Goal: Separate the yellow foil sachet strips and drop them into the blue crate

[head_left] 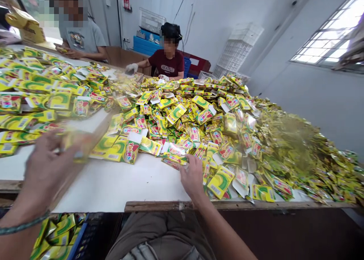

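My left hand [47,165], smeared by motion, is over the left part of the white table [145,180]. A blurred small yellow carton [78,144] is between its thumb and fingers. Near the table's middle, my right hand [192,176] has its thumb and fingertips closed at the right end of a yellow printed carton [173,159]. Other yellow and green cartons lie just beyond it, some with white flaps standing up. A yellow carton [221,181] with a green curved print rests to the right of that hand.
A high heap of cartons [176,114] spreads across the table, with shiny yellow sachets [301,150] on the right. Below the left edge, a blue crate [78,239] contains more cartons. Two people sit across the table, one wearing white gloves [131,68]. White wire baskets [239,49] stand stacked behind.
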`<state>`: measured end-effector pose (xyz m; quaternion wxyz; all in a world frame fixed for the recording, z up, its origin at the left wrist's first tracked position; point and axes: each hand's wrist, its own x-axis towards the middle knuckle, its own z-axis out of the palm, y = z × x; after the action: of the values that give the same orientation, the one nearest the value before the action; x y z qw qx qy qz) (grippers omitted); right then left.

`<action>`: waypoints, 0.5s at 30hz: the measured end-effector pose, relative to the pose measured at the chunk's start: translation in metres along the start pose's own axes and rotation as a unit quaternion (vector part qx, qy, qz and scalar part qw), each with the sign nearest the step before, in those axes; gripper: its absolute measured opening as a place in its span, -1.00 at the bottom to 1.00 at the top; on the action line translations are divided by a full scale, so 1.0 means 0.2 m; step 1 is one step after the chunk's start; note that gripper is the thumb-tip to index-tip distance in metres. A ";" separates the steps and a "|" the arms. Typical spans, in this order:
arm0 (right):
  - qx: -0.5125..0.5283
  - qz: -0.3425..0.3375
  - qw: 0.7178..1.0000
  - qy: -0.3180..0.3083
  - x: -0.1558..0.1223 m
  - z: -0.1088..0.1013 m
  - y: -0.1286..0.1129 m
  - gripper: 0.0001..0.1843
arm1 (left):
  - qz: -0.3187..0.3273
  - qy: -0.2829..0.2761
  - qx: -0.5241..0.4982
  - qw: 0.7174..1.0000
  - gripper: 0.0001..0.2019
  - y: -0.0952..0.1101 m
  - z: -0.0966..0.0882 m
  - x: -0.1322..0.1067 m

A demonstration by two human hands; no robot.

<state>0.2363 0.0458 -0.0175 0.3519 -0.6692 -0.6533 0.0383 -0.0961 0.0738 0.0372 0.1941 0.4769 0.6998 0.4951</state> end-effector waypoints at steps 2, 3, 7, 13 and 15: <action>-0.025 0.014 0.998 -0.051 0.01 0.02 0.04 -0.64 | 0.111 0.093 0.094 0.985 -0.30 0.00 -0.01 0.03; -0.015 0.011 0.996 -0.085 0.01 0.04 0.03 -0.67 | 0.169 0.090 0.122 0.974 -0.29 0.00 0.02 0.02; 0.089 -0.064 0.966 -0.235 0.00 0.07 -0.09 -0.84 | 0.357 -0.162 0.119 0.912 -0.42 -0.06 0.31 -0.20; 0.020 -0.120 0.947 -0.297 0.29 0.02 -0.24 -0.83 | 0.243 -0.362 0.173 0.883 -0.70 -0.08 0.50 -0.39; -0.105 -0.085 0.961 -0.240 0.46 0.05 -0.23 -0.75 | 0.189 -0.354 0.183 0.898 -0.69 -0.08 0.48 -0.38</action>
<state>0.2051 0.1281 0.0371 0.1144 -0.6155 -0.7736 0.0985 0.0031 0.0570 -0.0329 0.2409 0.7708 0.5604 0.1839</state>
